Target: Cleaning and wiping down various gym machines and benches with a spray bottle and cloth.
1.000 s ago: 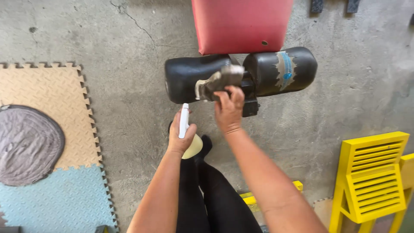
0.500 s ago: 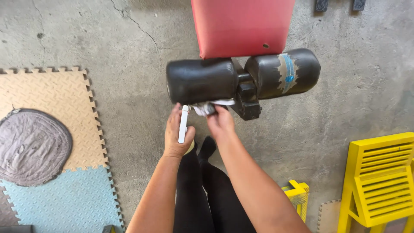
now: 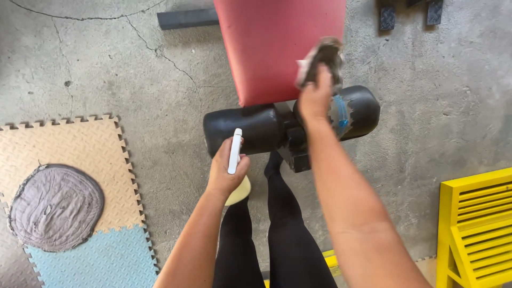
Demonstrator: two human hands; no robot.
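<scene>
- Head camera looks down on two bare arms above a concrete floor (image 3: pixel 106 69), with the person's black-clad legs (image 3: pixel 277 240) below.
- Right hand (image 3: pixel 316 98) is raised over the lower edge of the red bench pad (image 3: pixel 266 48); its fingers are curled shut around a grey, crumpled cloth (image 3: pixel 320 58), which bunches out above the knuckles and is blurred.
- That cloth lies against the right part of the red pad, just above the right black foam roller (image 3: pixel 360 109), which carries a strip of worn blue-grey tape (image 3: pixel 340 112).
- Left hand (image 3: pixel 226 170) sits lower and to the left, near the left black foam roller (image 3: pixel 245 128) but apart from it; its fingers are wrapped tight round a white spray bottle (image 3: pixel 234 152), the thumb along its side and the slim white top pointing up toward the roller.
- A pale yellow part of the bottle (image 3: pixel 239 192) shows beneath the palm.
- Between the two rollers a black metal bracket (image 3: pixel 290 141) joins them, just beside the right wrist.
- Off to the left lie beige and blue foam floor tiles (image 3: pixel 69 154) with a round grey mat (image 3: pixel 56 208) on them; a yellow slatted frame (image 3: pixel 474 224) stands at the right edge.
</scene>
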